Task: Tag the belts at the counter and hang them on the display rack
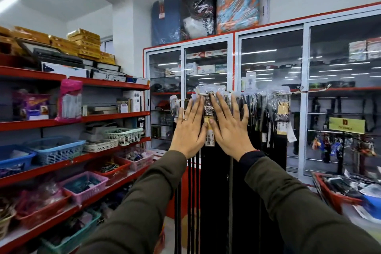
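Dark belts (218,181) hang in a dense row from the hooks of a display rack (288,92), most with clear plastic around their buckles. One belt's wrapped buckle (208,105) and yellow-and-white tag (209,136) show between my two hands. My left hand (188,129), a ring on one finger, is flat with fingers spread, just left of that tag. My right hand (229,128) is flat and spread just right of it. Both palms face the hanging belts; neither holds anything.
Red shelves (115,115) with plastic baskets and boxes run along the left. Glass-door cabinets (235,64) stand behind the rack, wrapped bundles on top. A red bin (338,198) of packaged goods sits low right. More tagged belts (281,113) hang further right.
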